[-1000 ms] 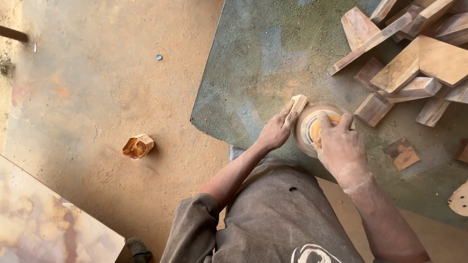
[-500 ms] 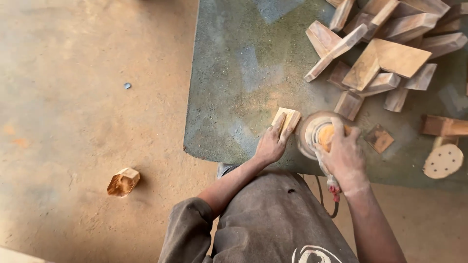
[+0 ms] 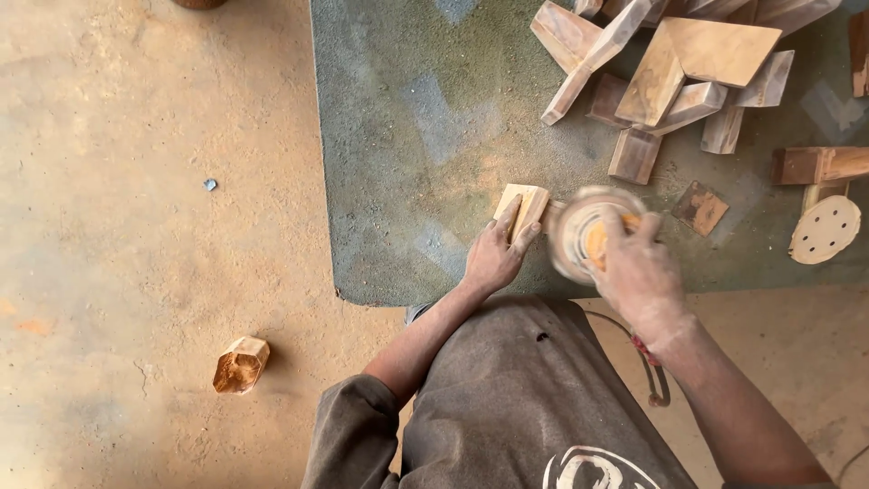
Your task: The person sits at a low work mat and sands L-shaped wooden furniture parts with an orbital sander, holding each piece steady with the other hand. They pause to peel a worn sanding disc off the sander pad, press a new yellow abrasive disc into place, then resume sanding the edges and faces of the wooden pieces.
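My left hand [image 3: 493,258] pins a small wooden block [image 3: 522,207] on the dusty mat [image 3: 407,136]. My right hand [image 3: 638,272], grip closed around a round sander [image 3: 588,234], has brought its blurred disc up beside the block, so sanding looks underway.

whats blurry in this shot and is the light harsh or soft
Head view: the round sander under the right hand is smeared with motion blur, and that hand is a little soft too; the left hand and the small wood block it holds down look sharp, as do the stacked wood offcuts. Light is soft and even, with only faint shadows and no glare on the dusty green mat.
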